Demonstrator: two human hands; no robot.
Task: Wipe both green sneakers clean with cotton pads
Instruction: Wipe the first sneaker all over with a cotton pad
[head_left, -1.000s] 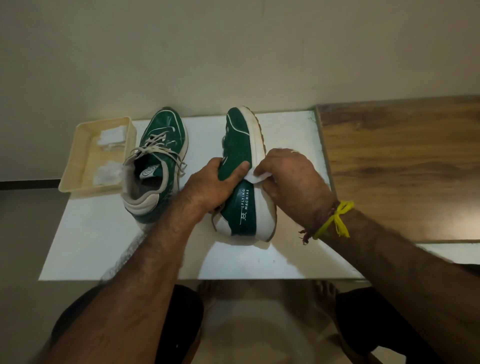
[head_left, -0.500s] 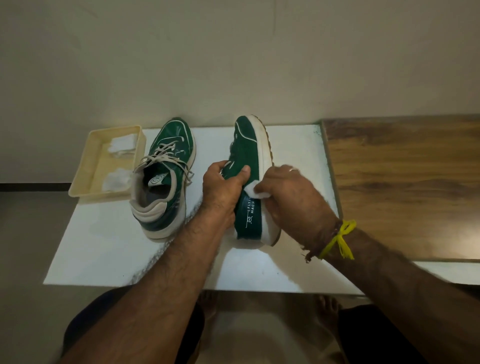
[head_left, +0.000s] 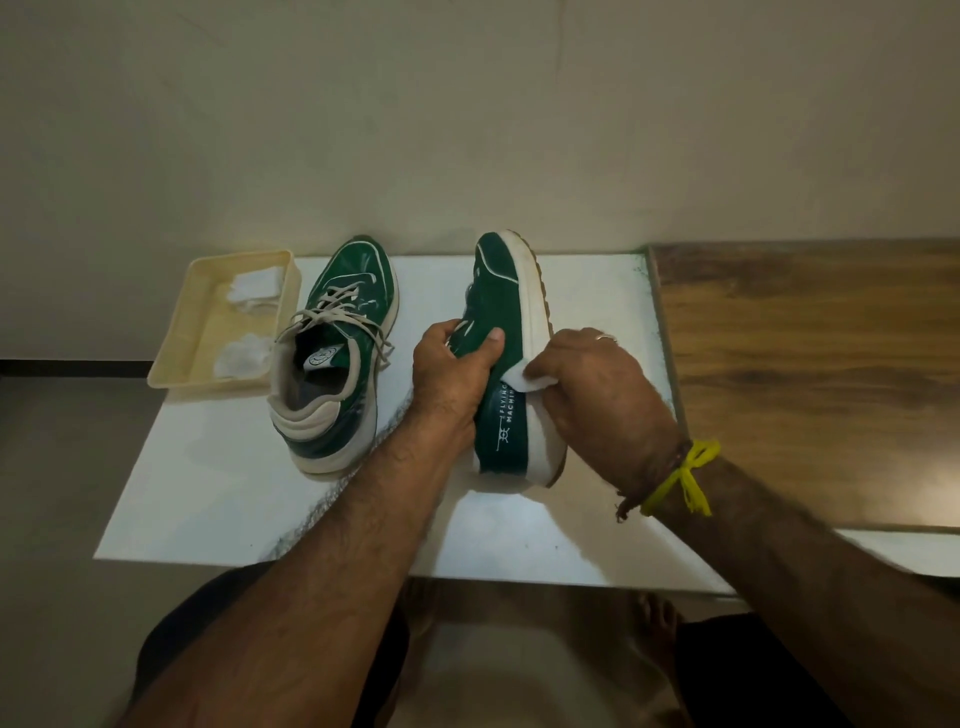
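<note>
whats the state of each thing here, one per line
right sneaker: tipped on its side, held
left sneaker: upright, laces loose, untouched
pad: pinched against the right sneaker's sole edge
tray: open, holding white pads
left hand: gripping the right sneaker
right hand: pinching the pad

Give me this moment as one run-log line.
left hand: grips tilted sneaker | right hand: presses cotton pad on its side | other sneaker: upright by tray
</note>
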